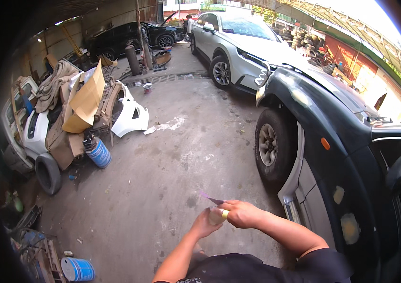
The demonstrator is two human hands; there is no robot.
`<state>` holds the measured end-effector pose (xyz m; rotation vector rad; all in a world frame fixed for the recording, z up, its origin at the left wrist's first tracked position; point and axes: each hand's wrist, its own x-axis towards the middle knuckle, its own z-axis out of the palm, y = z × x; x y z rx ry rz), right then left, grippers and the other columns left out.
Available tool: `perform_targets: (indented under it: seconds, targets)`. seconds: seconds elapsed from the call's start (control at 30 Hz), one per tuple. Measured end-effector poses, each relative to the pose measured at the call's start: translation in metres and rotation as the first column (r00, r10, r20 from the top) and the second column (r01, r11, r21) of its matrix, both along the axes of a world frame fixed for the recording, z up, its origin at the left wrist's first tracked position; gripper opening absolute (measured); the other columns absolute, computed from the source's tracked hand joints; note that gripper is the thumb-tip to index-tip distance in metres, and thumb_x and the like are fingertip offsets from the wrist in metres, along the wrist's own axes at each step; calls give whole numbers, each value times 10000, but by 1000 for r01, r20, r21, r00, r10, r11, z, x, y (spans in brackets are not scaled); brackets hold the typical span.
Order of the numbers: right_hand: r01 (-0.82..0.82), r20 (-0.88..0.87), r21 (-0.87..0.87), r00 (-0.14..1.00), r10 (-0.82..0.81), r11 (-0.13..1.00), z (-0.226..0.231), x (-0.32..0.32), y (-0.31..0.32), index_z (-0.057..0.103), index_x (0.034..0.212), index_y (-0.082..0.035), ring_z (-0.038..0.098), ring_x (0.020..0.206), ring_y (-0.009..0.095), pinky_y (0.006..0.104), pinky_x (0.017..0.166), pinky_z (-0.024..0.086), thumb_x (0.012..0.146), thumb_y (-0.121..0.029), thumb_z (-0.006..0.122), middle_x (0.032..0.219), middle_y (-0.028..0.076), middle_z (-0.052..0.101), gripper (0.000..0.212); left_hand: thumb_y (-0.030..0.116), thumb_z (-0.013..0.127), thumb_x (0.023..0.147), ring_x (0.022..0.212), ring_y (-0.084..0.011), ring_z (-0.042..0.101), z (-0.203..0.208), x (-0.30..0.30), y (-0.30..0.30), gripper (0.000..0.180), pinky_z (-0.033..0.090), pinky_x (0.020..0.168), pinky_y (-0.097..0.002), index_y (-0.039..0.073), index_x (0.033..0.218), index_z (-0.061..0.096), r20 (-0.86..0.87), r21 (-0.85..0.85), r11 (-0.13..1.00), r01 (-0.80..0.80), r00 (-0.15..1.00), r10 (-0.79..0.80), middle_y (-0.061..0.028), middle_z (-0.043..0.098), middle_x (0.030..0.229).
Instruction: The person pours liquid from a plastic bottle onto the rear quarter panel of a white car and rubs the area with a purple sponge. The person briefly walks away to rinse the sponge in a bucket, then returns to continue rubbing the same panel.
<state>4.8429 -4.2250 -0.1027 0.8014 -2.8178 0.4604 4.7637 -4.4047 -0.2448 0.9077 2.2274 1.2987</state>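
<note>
Both hands meet in front of me at the lower middle. My left hand [205, 224] is closed around a pale, rounded thing with a yellow edge [217, 215]; its exact kind I cannot make out. My right hand [244, 214] comes in from the right, its fingers bent against the yellow edge. A thin, dark purple sheet [213, 200], like a piece of sandpaper, sticks out beyond the right fingertips. To the right stands a dark car [325, 106] with bare, sanded-looking patches [350, 228] on its side.
A white car [238, 40] stands ahead. At the left are a heap with brown cardboard [87, 101], a white bumper piece [132, 113], a loose tyre [48, 173] and blue drums [99, 153]. A person [190, 24] stands far back, near a post [144, 37].
</note>
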Motion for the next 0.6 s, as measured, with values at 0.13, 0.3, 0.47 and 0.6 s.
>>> perform_targets:
  seconds: [0.13, 0.3, 0.47, 0.6]
  targets:
    - [-6, -62, 85, 998, 11, 996, 15, -91, 15, 633, 1167, -64, 641, 908, 288, 403, 776, 550, 843, -83, 580, 953, 80, 635, 328, 301, 856, 672, 1096, -391, 603, 19, -101, 10, 698, 501, 910, -457, 22, 1227, 538, -44, -9, 992, 122, 991, -123, -215, 629, 1157]
    - [100, -187, 190, 980, -64, 977, 28, -203, 50, 671, 1111, -93, 619, 725, 224, 366, 635, 503, 819, -207, 653, 761, 34, 581, 314, 280, 855, 673, 1146, -376, 576, 37, -204, 48, 761, 486, 954, -452, 29, 1300, 503, -152, 47, 997, 66, 987, -58, -201, 608, 1203]
    - [236, -309, 162, 934, -178, 958, -7, -320, 104, 674, 1120, -97, 606, 697, 214, 354, 631, 476, 824, -311, 667, 755, 21, 592, 365, 276, 849, 679, 1170, -378, 563, 26, -307, 110, 800, 477, 977, -447, 22, 1339, 475, -118, -40, 999, -21, 993, 17, -206, 595, 1233]
    - [210, -258, 72, 948, -185, 975, -20, -422, 155, 638, 1170, -100, 623, 714, 217, 343, 649, 499, 816, -322, 708, 864, 47, 660, 424, 280, 852, 666, 1152, -377, 575, 6, -409, 154, 802, 484, 965, -450, 23, 1328, 479, -139, -58, 995, -82, 988, 73, -208, 599, 1218]
